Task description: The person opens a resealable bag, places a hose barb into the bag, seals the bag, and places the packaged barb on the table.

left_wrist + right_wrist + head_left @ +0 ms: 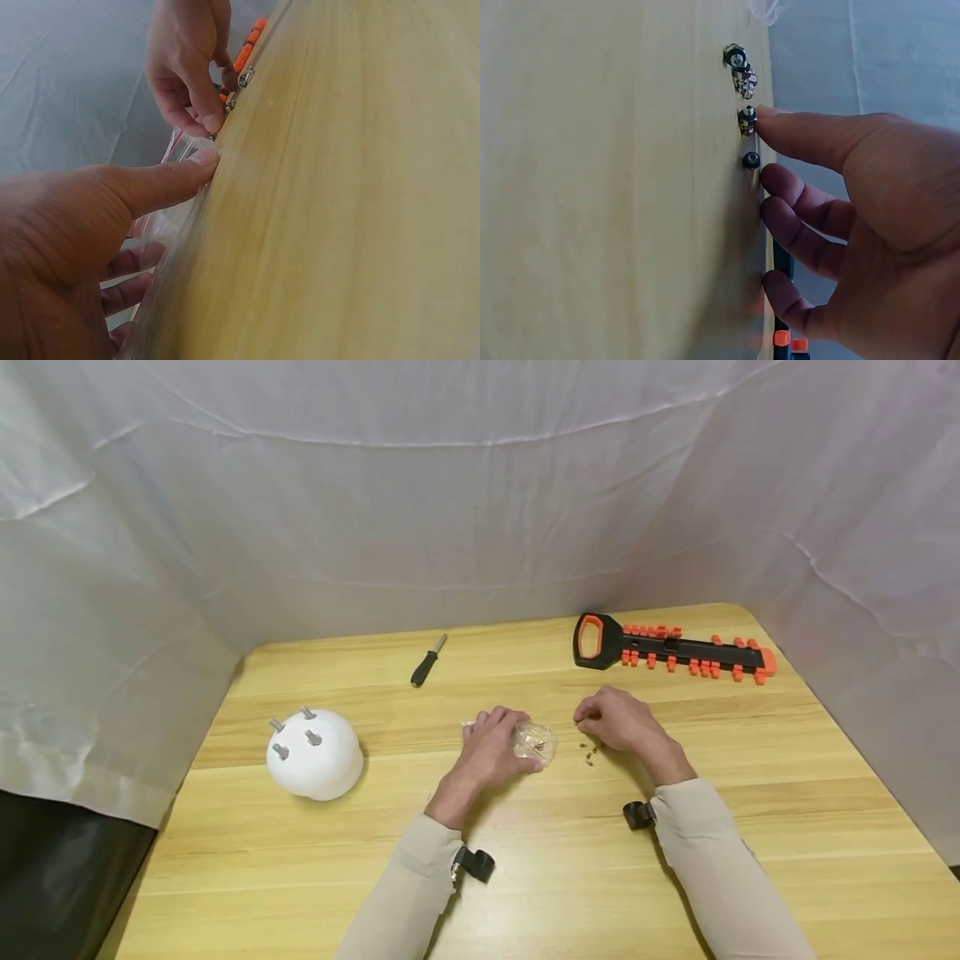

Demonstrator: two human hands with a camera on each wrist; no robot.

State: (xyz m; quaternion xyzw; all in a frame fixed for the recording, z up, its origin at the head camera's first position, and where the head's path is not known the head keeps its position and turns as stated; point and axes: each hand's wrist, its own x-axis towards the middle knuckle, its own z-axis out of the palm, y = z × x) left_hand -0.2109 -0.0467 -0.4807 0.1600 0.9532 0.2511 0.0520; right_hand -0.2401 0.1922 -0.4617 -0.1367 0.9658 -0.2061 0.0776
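Head view: clear bag (538, 742) between the hands (491, 747), hardware (588, 756) beside the right (618, 720).

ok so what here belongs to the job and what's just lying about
Apparently in the job:
clear plastic bag, held by the left hand
small shiny metal fasteners by the right hand

Lying about:
black-handled screwdriver
white, rounded, four-pegged object
long black-and-orange rack
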